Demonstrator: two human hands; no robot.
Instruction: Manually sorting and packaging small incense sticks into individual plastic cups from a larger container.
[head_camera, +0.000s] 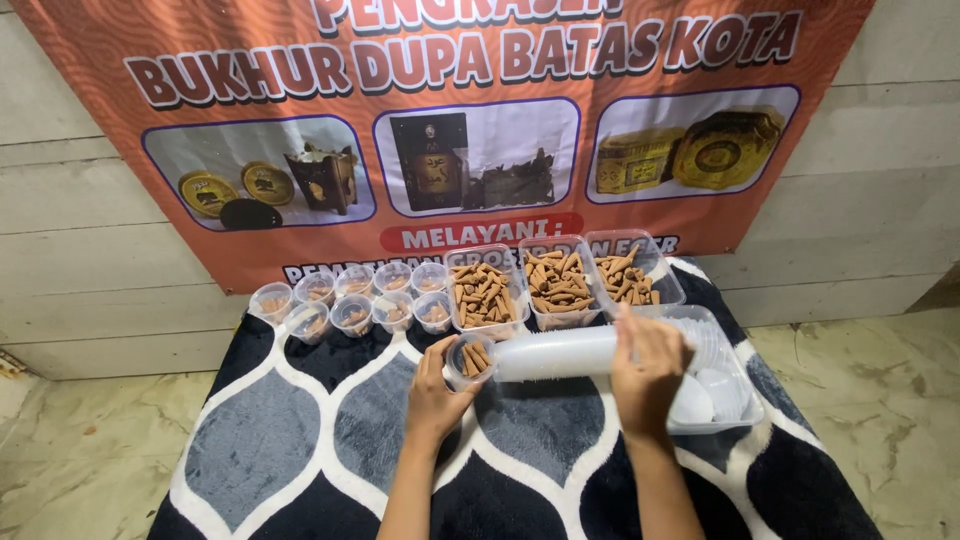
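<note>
**Both hands on a stack of cups, one filled cup at its end**

Biggest thing first: an orange banner (440, 130) with product pictures hangs across the far plank wall, backdrop to the whole setup. Below it a dark rug with grey leaf shapes outlined in white (300, 440) covers the work surface, soft ground for the light plastic pieces.

On the right, a clear tray (745, 400) holds white lids, just beside the right hand. At the far edge, three clear rectangular tubs (560, 285) sit side by side, each heaped with brown incense cones, the supply lined up within easy reach. To their left, eight small round cups (350, 300) stand in two rows, each with a few cones inside, grouped together and apart from the stock.

Now the action, centre stage: a long sleeve of nested clear cups (560, 352) lies sideways, held off the rug. The right hand (650, 370) wraps over its right end, fingers closed round it to steady it. The left hand (437, 395) cups the left end from below, fingers curled round a small cup of cones (470, 358) sitting at the mouth of the stack, tipped on its side toward the camera, so the brown cones inside show. Whether that cup is free of the stack, I cannot tell.
</note>
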